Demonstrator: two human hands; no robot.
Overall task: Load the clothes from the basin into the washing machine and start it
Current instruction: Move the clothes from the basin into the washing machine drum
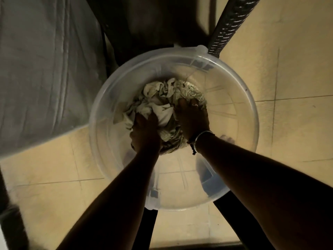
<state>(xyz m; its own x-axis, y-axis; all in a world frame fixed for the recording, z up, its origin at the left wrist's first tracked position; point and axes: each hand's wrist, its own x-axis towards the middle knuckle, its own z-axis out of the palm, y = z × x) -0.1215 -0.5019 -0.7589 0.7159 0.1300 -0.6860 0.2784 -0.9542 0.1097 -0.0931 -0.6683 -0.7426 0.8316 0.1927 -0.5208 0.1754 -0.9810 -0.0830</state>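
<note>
Head view: looks straight down into one round, clear plastic basin (248,112) standing on a pale tiled floor (297,69).
Basins: one, translucent, with a small tab on its far rim and another on its near rim.
Contents of basin: one crumpled heap of clothes (167,98), cream and pale green, lying left of the basin's middle; how many separate garments make up the heap cannot be told, as the folds run together in the dim light.
Hands: two, both reaching down into the basin from the lower edge of the frame.
Left hand (146,132): fingers curled into the near left side of the heap, gripping a cream fold.
Right hand (193,118): fingers curled into the green part of the heap on its right side, gripping it.
Wrist wear: one light bangle (202,135) on the right wrist, with a darker band just beside it.
Writing: no brand or label can be read on the basin or the clothes.
Left of basin: one grey quilted mattress (45,69), its corner near the basin's rim.
Beyond basin: one dark textured bar (232,22) running diagonally from the far rim to the top edge.
</note>
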